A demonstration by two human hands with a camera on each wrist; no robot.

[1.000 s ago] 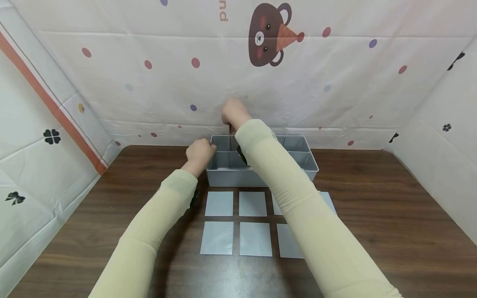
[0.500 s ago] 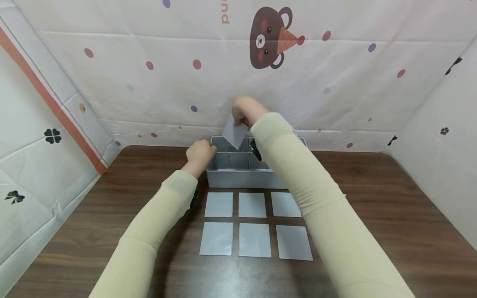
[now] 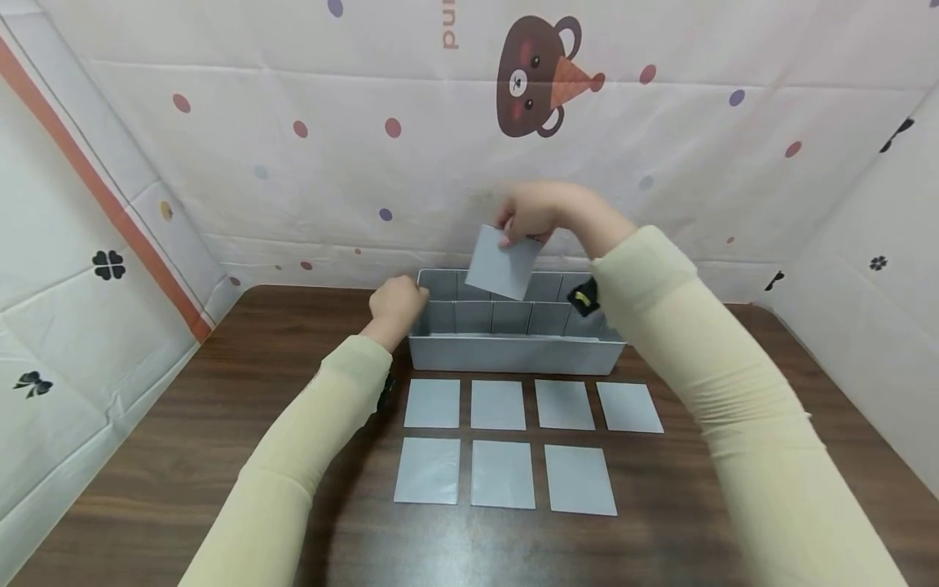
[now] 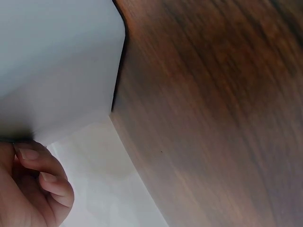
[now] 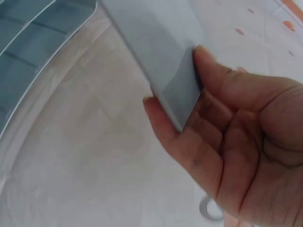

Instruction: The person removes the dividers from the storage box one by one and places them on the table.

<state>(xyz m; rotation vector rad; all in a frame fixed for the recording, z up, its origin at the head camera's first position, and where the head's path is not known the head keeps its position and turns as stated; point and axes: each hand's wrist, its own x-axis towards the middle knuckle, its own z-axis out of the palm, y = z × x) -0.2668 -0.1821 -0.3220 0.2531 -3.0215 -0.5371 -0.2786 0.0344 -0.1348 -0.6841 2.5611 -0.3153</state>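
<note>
My right hand (image 3: 535, 214) pinches a thin grey square card (image 3: 502, 262) between thumb and fingers, above the back of a grey divided box (image 3: 513, 355). Seen from the right wrist, the thumb lies on one face of the card and the fingertips come round its other side. At the box's left end, my left hand (image 3: 396, 303) grips the rim, with curled fingers close under it in the left wrist view. Dividers split the box into small compartments in two rows. On the table before it lie several matching square cards (image 3: 502, 474), flat and in two rows.
The box stands near the back edge of a dark wooden table (image 3: 734, 456). A white printed sheet (image 3: 330, 179) with dots and a bear hangs right behind it. More white sheeting (image 3: 866, 269) rises along the right side, and also along the left.
My right hand has risen out of the box's back left with a card and moved to the right, turning the card's face toward the head camera. The left hand stays at the rim.
</note>
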